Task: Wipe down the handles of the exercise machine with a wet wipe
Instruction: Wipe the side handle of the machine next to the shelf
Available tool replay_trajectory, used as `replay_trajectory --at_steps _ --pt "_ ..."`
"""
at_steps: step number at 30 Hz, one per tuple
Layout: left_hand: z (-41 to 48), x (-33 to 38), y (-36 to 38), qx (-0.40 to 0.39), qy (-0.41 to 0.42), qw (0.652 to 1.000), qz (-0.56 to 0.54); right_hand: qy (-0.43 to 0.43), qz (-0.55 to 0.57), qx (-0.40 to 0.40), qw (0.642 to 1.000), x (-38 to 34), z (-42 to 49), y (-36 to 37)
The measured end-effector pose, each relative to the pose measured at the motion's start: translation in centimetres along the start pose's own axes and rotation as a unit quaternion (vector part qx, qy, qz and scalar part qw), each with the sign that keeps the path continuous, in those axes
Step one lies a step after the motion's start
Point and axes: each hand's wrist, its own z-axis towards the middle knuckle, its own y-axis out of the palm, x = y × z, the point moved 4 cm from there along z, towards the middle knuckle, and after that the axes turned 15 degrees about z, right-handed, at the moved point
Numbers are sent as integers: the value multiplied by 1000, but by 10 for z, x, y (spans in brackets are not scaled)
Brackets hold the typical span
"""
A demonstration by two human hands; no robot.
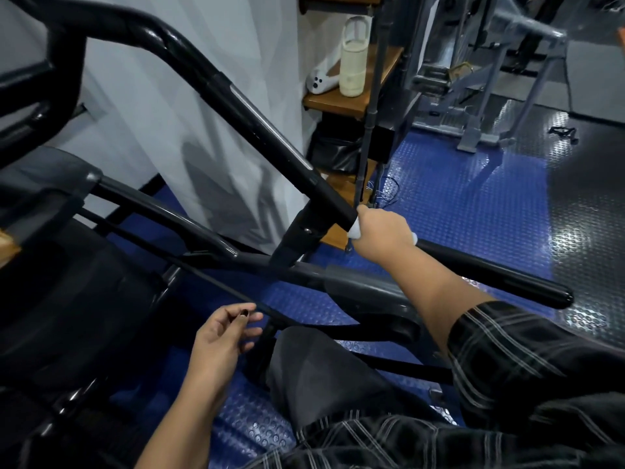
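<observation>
One black exercise machine [189, 221] fills the frame above blue studded flooring [439, 184], its long handle [490, 270] slanting down to the right. By the wall, a wooden shelf [338, 101] carries a white bottle [353, 67], its contents impossible to tell, with a white controller [321, 81] just beside it. The person's right hand [384, 233] is clamped around the handle, a white wet wipe [354, 231] bunched under its fingers. The left hand [223, 336] hangs low, its fingers loose and apart.
</observation>
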Motion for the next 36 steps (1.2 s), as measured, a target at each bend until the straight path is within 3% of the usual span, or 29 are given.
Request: replay_trajectory --at_steps 8,12,15,18,22,25,29,31,34,36 --pt "26 10 -5 7 -9 1000 7 -5 98 -21 995 -6 15 1" --pt "35 18 -6 3 -12 1000 11 31 261 -119 957 -17 32 -4" --pt "41 23 -16 17 -12 1000 7 51 296 -201 932 -22 36 -6" --pt "48 31 -27 36 -6 999 2 2 279 -118 953 -23 31 -10" --pt "56 41 -36 50 2 999 1 -40 141 53 988 -30 7 0" --pt "61 49 -37 58 3 998 -9 4 142 132 981 -38 0 11" --pt "65 60 -40 62 8 998 -14 -68 189 251 947 -65 1 8" --pt "66 64 -42 67 7 998 -16 -68 205 244 945 -76 10 2" --pt "67 68 -44 66 4 998 -18 31 226 157 961 -82 29 -8" --pt "67 70 -44 65 3 998 -16 38 259 112 958 -83 38 -16"
